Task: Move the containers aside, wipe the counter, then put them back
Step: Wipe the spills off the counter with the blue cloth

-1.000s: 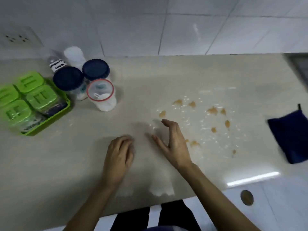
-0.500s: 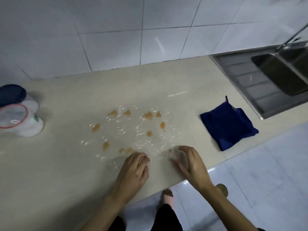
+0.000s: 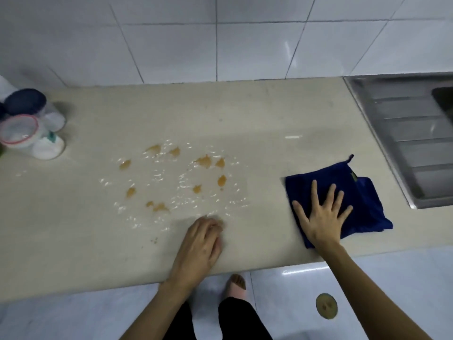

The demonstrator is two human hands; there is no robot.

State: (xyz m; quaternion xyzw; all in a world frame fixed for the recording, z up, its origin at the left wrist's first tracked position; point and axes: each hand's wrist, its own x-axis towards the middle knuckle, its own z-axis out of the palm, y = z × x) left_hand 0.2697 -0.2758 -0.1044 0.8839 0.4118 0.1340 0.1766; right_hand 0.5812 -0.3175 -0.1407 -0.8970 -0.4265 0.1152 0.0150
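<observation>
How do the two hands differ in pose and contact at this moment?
The right hand lies flat with fingers spread on the blue cloth; the left hand is loosely curled on the bare counter. The right sits clear of the spill; the left is at its near edge. Both are palm down and hold nothing.

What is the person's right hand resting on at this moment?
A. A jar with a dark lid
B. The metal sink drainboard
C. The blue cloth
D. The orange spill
C: the right hand lies flat with fingers spread on the blue cloth, which sits on the counter between the orange spill and the sink drainboard; the left hand rests on the counter beside the spill.
</observation>
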